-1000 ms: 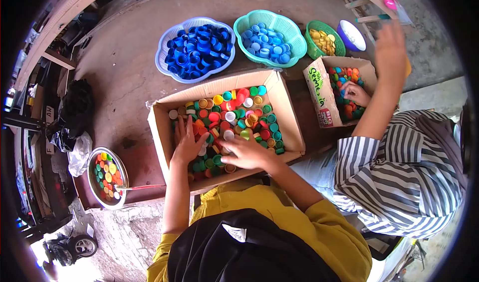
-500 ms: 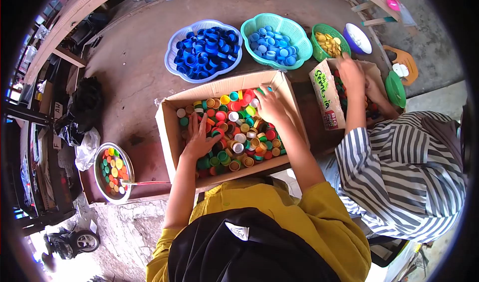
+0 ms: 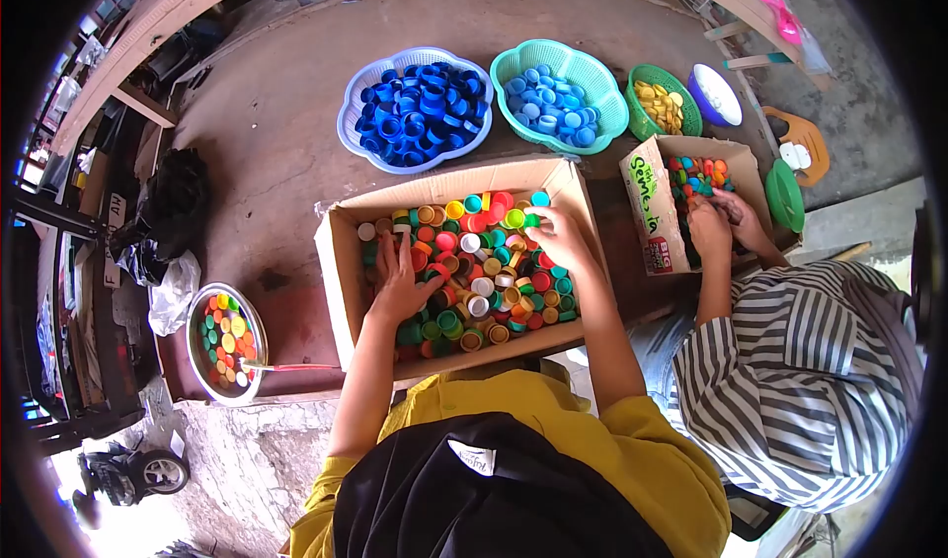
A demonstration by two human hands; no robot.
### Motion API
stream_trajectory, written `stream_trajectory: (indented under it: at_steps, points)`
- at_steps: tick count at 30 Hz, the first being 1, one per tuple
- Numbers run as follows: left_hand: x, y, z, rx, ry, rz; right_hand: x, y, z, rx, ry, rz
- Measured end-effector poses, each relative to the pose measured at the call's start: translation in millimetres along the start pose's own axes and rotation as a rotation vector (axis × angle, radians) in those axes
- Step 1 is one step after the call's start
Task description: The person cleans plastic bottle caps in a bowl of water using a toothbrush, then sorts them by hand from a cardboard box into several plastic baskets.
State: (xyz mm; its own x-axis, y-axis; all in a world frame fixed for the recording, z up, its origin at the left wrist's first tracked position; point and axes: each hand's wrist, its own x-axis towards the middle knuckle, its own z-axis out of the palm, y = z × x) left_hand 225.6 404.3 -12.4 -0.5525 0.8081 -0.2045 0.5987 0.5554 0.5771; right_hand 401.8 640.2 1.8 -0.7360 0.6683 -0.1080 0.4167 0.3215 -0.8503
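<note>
A cardboard box [image 3: 341,296] of mixed bottle caps in red, green, orange, yellow and white stands before me. My left hand [image 3: 398,289] lies on the caps at the box's left side, fingers spread and holding nothing I can see. Toward the back right corner, my right hand [image 3: 563,242] has its fingertips closed on a green bottle cap [image 3: 531,220]. Beyond the box are a lavender basket [image 3: 346,123] of dark blue caps and a turquoise basket [image 3: 617,104] of light blue caps.
At right, a person in a striped shirt [image 3: 790,360] has both hands in a smaller cardboard box [image 3: 647,198] of caps. Behind it are a green basket [image 3: 642,76] of yellow caps and a purple-white bowl [image 3: 716,94]. A metal bowl [image 3: 197,360] with caps stands left.
My right hand has curled its fingers round a green cap near the back right. My left hand stays on the caps. The other person's hand has moved from the yellow caps into the smaller box.
</note>
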Motion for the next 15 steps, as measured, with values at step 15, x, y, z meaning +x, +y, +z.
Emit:
stream_trajectory:
  at_steps: [15]
  points:
    - [-14, 75, 26, 0.217, -0.204, 0.274, 8, -56, 35, -0.338, -0.089, -0.39]
